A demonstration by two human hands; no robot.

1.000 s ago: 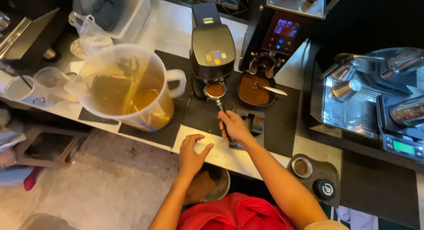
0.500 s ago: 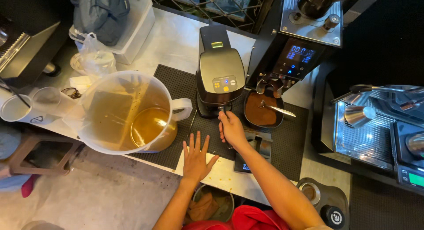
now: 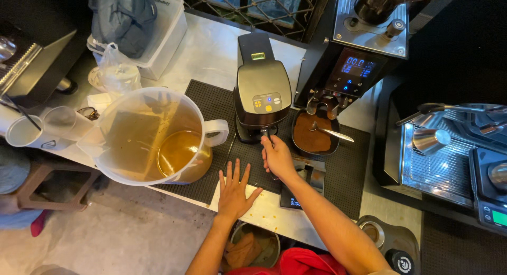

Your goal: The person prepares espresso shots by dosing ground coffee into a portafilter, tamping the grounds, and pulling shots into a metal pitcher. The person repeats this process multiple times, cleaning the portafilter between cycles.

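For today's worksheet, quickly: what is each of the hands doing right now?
Left hand: open, fingers spread, flat on the counter edge.
Right hand: closed around the dark portafilter handle at the black machine.

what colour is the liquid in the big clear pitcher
Amber-brown liquid in the pitcher; the head view shows it.

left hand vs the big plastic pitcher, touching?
Apart. The head view shows the left hand flat on the counter edge, fingers spread, with a strip of black mat visible between it and the pitcher.
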